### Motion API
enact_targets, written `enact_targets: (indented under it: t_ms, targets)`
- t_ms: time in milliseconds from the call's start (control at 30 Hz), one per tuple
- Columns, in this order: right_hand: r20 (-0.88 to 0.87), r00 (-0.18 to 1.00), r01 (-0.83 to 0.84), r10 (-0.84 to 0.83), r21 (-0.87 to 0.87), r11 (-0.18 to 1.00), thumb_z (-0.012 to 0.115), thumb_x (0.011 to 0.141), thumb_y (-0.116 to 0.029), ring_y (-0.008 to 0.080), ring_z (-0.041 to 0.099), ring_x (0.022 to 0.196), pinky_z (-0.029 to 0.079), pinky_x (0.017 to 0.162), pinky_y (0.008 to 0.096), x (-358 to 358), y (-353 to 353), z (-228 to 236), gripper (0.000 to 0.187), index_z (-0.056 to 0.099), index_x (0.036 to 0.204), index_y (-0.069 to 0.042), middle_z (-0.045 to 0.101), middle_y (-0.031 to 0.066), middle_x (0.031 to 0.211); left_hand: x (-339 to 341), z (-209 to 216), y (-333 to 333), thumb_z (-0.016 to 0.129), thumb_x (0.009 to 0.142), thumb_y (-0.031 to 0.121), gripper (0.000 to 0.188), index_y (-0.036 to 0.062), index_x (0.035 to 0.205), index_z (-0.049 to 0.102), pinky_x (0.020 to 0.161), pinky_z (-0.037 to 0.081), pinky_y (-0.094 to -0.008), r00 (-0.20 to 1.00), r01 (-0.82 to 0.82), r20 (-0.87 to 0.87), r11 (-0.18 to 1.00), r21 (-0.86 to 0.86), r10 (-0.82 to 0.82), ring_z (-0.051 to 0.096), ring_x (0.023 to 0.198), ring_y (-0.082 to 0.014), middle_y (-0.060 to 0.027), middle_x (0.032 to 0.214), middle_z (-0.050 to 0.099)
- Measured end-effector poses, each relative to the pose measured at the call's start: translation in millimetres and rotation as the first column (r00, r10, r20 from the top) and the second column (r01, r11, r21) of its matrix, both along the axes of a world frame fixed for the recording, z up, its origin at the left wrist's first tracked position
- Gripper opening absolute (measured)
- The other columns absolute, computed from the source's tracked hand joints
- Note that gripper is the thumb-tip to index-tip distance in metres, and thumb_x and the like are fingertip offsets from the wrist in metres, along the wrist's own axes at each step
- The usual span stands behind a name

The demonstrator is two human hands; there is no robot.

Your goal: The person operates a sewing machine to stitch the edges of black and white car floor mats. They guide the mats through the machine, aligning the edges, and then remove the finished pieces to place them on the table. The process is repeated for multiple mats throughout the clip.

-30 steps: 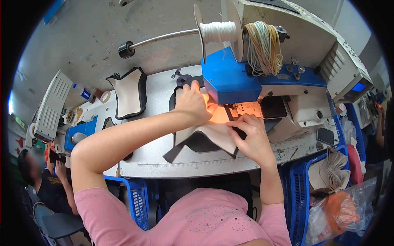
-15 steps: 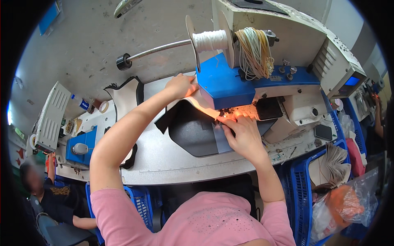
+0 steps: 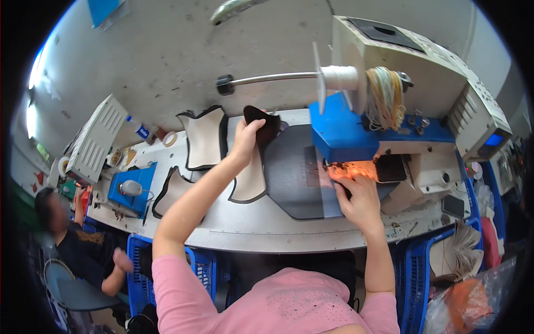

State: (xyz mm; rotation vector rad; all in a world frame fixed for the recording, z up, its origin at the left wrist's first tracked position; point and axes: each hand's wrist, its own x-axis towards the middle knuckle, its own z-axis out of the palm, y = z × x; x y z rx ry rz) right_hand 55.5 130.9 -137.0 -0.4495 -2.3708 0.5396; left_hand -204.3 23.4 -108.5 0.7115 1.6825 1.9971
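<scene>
My left hand (image 3: 245, 142) pinches the top of a pale, black-edged piece of material (image 3: 250, 181). Its dark side (image 3: 262, 125) shows folded over at the hand, while its lower part hangs over the machine table. Under the blue head (image 3: 345, 133) of the sewing machine, my right hand (image 3: 360, 197) rests with fingers curled beside the orange-lit work area (image 3: 359, 168). Something small and dark shows between its thumb and fingers, too hidden to name. A dark grey plate (image 3: 289, 178) lies on the table between the two hands.
Two more pale, black-edged pieces lie left: a larger one (image 3: 206, 139) and a smaller one (image 3: 175, 192). A white thread spool (image 3: 340, 78) sits above the machine. Blue crates (image 3: 411, 278) flank my seat. Another person (image 3: 83, 253) sits at the far left beside a second blue machine (image 3: 132, 186).
My left hand has drawn the pale piece away from beneath the machine head, leftward over the table. My right hand stays by the lit area. The whole view has shifted.
</scene>
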Motion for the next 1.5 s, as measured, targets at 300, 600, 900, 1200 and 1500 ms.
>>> enact_targets:
  t_ms: [300, 600, 900, 1200, 1500]
  targets:
    - [-0.027, 1.000, -0.002, 0.003, 0.035, 0.999, 0.062, 0.075, -0.011, 0.0280, 0.052, 0.078, 0.039, 0.072, 0.0374, -1.1, -0.5, -1.3, 0.017, 0.067, 0.091, -0.010, 0.053, 0.0094, 0.076, 8.2, 8.3, -91.0, 0.050, 0.094, 0.031, 0.042, 0.0062, 0.127, 0.048, 0.089, 0.041, -0.0261, 0.999, 0.037, 0.030, 0.999, 0.028, -0.037, 0.053, 0.101, -0.0119, -0.0055, 0.113, 0.058]
    - [0.000, 1.000, -0.008, 0.008, 0.056, 0.998, 0.059, 0.079, -0.010, 0.0265, 0.049, 0.076, 0.038, 0.073, 0.0348, 0.6, -0.3, -0.3, 0.017, 0.066, 0.095, -0.007, 0.049, 0.0097, 0.075, 2.9, 38.8, -181.3, 0.053, 0.084, -0.001, 0.030, -0.0004, 0.114, 0.058, 0.093, 0.042, -0.0315, 0.279, -0.496, -0.829, 0.812, 0.308, 0.485, 0.054, 0.112, -0.0224, -0.0152, 0.116, 0.059]
    - [0.005, 1.000, -0.006, 0.006, 0.056, 0.998, 0.058, 0.079, -0.010, 0.0267, 0.048, 0.077, 0.038, 0.074, 0.0353, -1.8, -2.8, 0.6, 0.020, 0.066, 0.098, -0.008, 0.048, 0.0101, 0.076, -22.5, -152.5, -284.0, 0.047, 0.065, -0.011, 0.063, 0.0220, 0.117, 0.060, 0.101, 0.037, -0.0388, 0.603, -0.550, -0.783, 0.633, -0.545, -0.150, 0.039, 0.126, -0.0332, -0.0081, 0.131, 0.048]
    - [0.018, 1.000, 0.009, -0.010, 0.042, 0.999, 0.059, 0.079, -0.009, 0.0260, 0.049, 0.076, 0.039, 0.075, 0.0346, -0.2, -2.9, 2.4, 0.019, 0.066, 0.096, -0.008, 0.049, 0.0093, 0.075, -7.8, -117.2, -238.9, 0.067, 0.074, 0.021, 0.018, 0.0100, 0.088, 0.069, 0.074, 0.049, -0.0365, 0.570, -0.592, -0.805, 0.596, -0.543, -0.167, 0.059, 0.091, -0.0263, -0.0052, 0.092, 0.065]
    - [-0.004, 1.000, 0.011, -0.011, 0.046, 0.999, 0.060, 0.078, -0.010, 0.0253, 0.050, 0.076, 0.039, 0.075, 0.0342, -1.1, -3.5, 3.6, 0.017, 0.066, 0.094, -0.007, 0.050, 0.0083, 0.075, -71.4, -106.4, -144.5, 0.066, 0.074, 0.018, 0.012, 0.0068, 0.076, 0.066, 0.079, 0.045, -0.0357, 0.296, -0.663, -0.950, 0.695, -0.280, -0.100, 0.050, 0.101, -0.0290, -0.0079, 0.093, 0.060]
